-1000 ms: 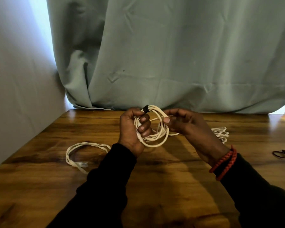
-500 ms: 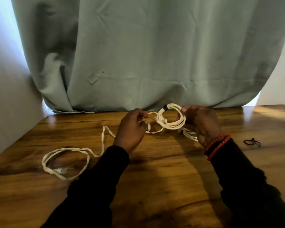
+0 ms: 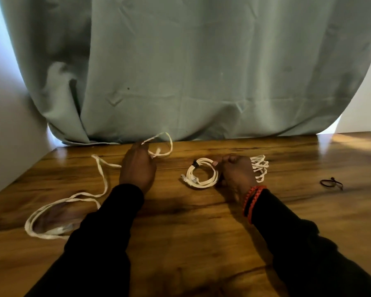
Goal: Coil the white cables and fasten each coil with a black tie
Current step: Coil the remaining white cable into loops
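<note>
Near frame centre, the right hand (image 3: 236,174) pinches the tied coil (image 3: 201,173) on the table (image 3: 191,232); the left hand (image 3: 138,166) grips the loose cable (image 3: 101,174), left. Coiling it seems next, then the spare tie (image 3: 331,183).

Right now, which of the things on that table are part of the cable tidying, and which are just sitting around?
Part of the job:
- tied coil under the right hand
- loose white cable, one end in the left hand
- cable bundle behind the right hand
- spare black tie

Just there:
- green curtain
- wooden table
- red bracelet
</note>
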